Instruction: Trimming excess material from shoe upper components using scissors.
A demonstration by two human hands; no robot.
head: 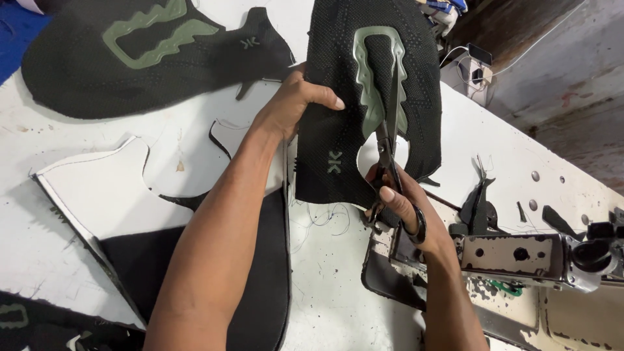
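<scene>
My left hand (290,102) grips the left edge of a black knit shoe upper (338,84) that has a grey-green rubbery outline around a long opening. It holds the piece up over the white table (494,140). My right hand (400,205) holds dark scissors (390,140) with fingers through the handles. The blades point up into the opening of the upper, along the inside of the green outline.
Another black upper with a green outline (143,52) lies at the top left. White lining pieces (107,188) and black fabric (266,279) lie at the left and under my left arm. A sewing machine part (539,257) sits at the right, with black offcuts (478,201) nearby.
</scene>
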